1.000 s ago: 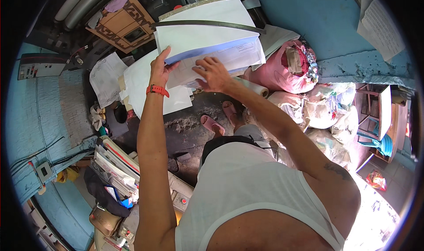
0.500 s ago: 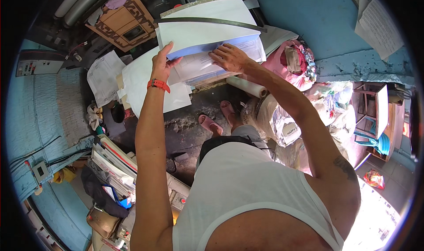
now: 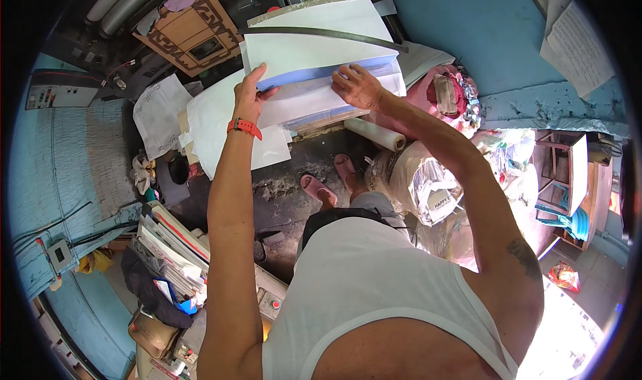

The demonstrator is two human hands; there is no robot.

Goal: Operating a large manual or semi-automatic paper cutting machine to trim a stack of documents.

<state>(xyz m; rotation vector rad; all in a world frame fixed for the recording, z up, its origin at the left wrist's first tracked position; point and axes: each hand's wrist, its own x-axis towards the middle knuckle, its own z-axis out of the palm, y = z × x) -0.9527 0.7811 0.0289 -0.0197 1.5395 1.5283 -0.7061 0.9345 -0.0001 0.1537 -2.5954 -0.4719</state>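
Observation:
A stack of large white sheets [image 3: 314, 49] lies on a raised surface in front of me, with a blue-tinted band [image 3: 301, 74] across its front part. At the stack's left edge, my left hand [image 3: 250, 96], with a red watch strap on the wrist, grips a paper sheet between thumb and fingers. My right hand [image 3: 359, 89] rests over the front sheet [image 3: 301, 99], its fingers curled against the paper. Its thumb and whatever it may pinch are hidden. A long thin dark strip [image 3: 321, 35] lies across the top of the stack, beyond both hands.
A rolled white tube [image 3: 378, 134] lies below the stack, beside full plastic bags [image 3: 428, 186]. A brown patterned panel [image 3: 194, 35] stands at the far left. More loose papers [image 3: 160, 116] hang left. My feet in pink slippers [image 3: 317, 187] are on the dark floor.
My right hand has shifted slightly right and its fingers are more curled. The front sheet under it looks plainer, with less print showing. My left hand stays at the paper's left edge.

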